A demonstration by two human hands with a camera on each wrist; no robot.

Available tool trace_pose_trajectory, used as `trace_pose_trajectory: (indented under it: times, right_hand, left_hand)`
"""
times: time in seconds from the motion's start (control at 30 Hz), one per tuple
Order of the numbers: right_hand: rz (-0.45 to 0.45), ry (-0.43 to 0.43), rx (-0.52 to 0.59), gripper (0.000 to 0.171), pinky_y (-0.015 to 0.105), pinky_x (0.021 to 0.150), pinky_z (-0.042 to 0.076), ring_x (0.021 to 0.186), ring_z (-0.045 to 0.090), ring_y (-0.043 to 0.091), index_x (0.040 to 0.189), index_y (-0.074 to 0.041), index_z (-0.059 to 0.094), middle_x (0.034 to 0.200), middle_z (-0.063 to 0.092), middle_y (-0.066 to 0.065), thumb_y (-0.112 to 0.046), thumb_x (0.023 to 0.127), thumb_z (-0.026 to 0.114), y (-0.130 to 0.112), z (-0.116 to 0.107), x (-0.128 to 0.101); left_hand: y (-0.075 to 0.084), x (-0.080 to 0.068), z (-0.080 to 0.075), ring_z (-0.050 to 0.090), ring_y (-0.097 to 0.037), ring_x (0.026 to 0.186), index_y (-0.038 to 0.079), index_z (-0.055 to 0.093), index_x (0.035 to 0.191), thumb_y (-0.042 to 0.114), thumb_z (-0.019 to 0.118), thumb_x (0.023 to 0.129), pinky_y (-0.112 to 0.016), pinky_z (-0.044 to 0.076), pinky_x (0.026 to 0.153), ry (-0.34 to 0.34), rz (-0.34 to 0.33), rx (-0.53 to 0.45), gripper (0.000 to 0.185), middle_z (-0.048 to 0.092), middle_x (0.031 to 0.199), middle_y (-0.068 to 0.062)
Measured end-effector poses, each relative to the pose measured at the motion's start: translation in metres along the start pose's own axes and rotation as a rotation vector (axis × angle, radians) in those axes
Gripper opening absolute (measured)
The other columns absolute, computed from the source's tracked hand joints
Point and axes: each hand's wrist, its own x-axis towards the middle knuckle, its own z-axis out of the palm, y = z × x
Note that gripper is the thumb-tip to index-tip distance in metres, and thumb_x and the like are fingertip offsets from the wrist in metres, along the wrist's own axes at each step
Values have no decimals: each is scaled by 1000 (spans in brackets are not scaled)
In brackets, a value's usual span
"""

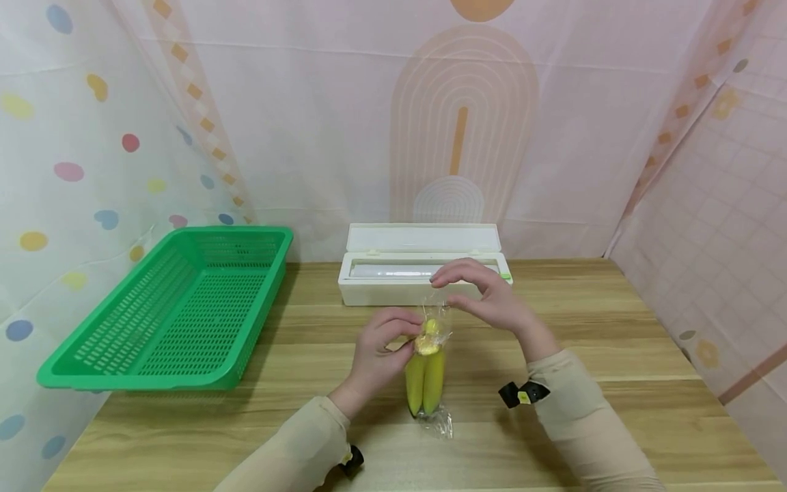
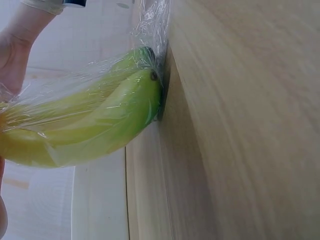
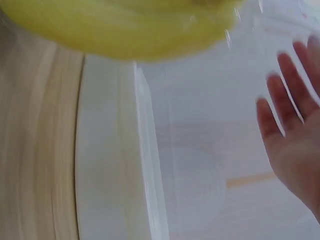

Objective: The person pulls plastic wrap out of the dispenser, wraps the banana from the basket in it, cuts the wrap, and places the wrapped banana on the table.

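Note:
A bunch of yellow bananas (image 1: pixel 424 383) with greenish tips stands on the table, stem end up, wrapped in clear plastic wrap (image 1: pixel 439 425) that bunches loosely at the bottom. My left hand (image 1: pixel 384 345) pinches the wrapped stem end from the left. To the upper right, my right hand (image 1: pixel 486 297) is raised beside loose wrap sticking up from the stem. In the right wrist view the right hand (image 3: pixel 295 145) has its fingers spread and extended, apart from the bananas (image 3: pixel 135 30). The left wrist view shows wrap stretched tight over the bananas (image 2: pixel 100 120).
Behind the bananas is a white wrap dispenser box (image 1: pixel 393 294), lid raised, a roll of film (image 1: pixel 393 270) inside. A green perforated basket (image 1: pixel 252 342) stands at the left on the wooden table (image 1: pixel 584 437). Patterned curtains (image 1: pixel 320 137) enclose the back and sides.

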Motion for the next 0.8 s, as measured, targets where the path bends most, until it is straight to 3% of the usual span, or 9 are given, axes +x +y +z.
trace_pose_trajectory:
  times: [0.2, 0.43, 0.6, 0.8]
  right_hand:
    - [13, -146, 91, 39, 36, 110, 37, 129, 50, 23, 123, 1, 63, 133, 58, 19, 9, 86, 69, 6, -14, -6]
    - [-54, -246, 8, 47, 35, 109, 40, 132, 48, 27, 130, 1, 59, 138, 55, 21, 16, 86, 64, 9, -14, -2]
    - [-115, -273, -46, 39, 34, 102, 47, 119, 58, 28, 120, 3, 66, 125, 64, 15, 17, 84, 66, 7, -7, 7]
    - [-111, -200, -46, 23, 31, 82, 55, 91, 65, 24, 96, -1, 72, 96, 70, 6, 16, 82, 69, 7, -2, 8]
  left_hand:
    - [2, 1, -1, 64, -27, 91, 4, 71, 86, -17, 71, 67, -30, 52, 89, -11, -2, -19, 28, 69, 96, -10]
    - [2, 1, -1, 64, -28, 91, 4, 71, 87, -17, 71, 67, -31, 53, 89, -24, 10, -46, 29, 69, 97, -11]
    - [3, 2, -1, 64, -29, 93, 3, 70, 88, -18, 71, 67, -31, 52, 90, -20, 18, -61, 30, 68, 99, -13]
    - [2, 1, 0, 64, -31, 93, 3, 70, 88, -20, 69, 67, -31, 53, 90, -15, 17, -85, 31, 68, 98, -15]
